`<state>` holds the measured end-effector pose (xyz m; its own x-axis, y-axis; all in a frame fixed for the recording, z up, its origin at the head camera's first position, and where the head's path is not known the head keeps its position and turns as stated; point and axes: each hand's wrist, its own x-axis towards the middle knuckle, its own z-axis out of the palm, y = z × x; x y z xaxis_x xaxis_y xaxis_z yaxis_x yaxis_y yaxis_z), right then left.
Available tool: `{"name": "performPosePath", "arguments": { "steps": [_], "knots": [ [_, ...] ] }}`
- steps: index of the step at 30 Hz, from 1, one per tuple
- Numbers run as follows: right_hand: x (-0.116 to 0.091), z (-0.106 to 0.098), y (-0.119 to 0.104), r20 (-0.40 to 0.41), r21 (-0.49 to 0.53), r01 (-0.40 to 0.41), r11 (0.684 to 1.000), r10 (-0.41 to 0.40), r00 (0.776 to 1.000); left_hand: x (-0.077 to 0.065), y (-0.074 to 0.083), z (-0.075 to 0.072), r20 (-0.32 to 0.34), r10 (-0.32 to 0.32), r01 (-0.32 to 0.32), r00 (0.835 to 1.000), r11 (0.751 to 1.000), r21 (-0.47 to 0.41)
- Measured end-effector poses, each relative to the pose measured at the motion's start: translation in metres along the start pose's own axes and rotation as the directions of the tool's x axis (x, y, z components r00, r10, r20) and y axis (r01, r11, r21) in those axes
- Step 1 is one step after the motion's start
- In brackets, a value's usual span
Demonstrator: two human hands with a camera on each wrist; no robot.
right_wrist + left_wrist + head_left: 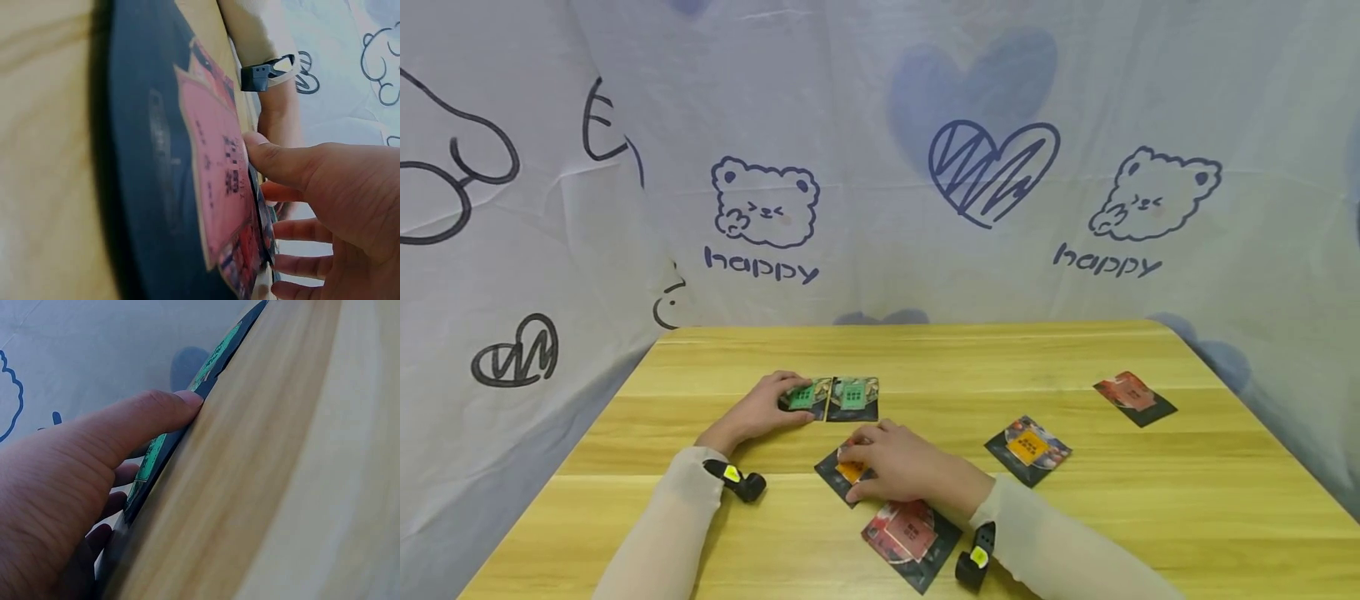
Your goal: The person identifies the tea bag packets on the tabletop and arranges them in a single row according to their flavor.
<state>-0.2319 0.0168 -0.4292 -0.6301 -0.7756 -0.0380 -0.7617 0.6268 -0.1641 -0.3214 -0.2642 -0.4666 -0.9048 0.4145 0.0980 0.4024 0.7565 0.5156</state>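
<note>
- Left hand (767, 404) covers the left end of a green packet (816, 404)!
- Right hand (902, 467) hides much of an orange packet (835, 477)!
- Head view: packet print too small to read!
- Sleeves (666, 517) run off the bottom edge!
- Right wrist view: red packet (215, 165) cut off, its faint lettering blurred!

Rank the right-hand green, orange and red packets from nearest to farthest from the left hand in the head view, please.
1. Green packet, just right of the left hand.
2. Orange packet, right of centre.
3. Red packet, far right.
</note>
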Motion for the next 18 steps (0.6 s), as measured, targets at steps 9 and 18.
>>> {"name": "performPosePath", "arguments": {
  "steps": [9,18],
  "knots": [
    [-0.0029,-0.0002,0.0024,-0.026,-0.045,-0.073,0.996,0.072,0.997,0.0011,0.0006,0.0006,-0.013,0.011,-0.011,1.0,1.0,0.006],
    [-0.0081,0.0002,0.006,-0.031,0.021,-0.132,0.991,0.133,0.991,0.0002,0.0017,0.0011,-0.01,0.011,-0.011,1.0,1.0,0.006]
  ]
}}
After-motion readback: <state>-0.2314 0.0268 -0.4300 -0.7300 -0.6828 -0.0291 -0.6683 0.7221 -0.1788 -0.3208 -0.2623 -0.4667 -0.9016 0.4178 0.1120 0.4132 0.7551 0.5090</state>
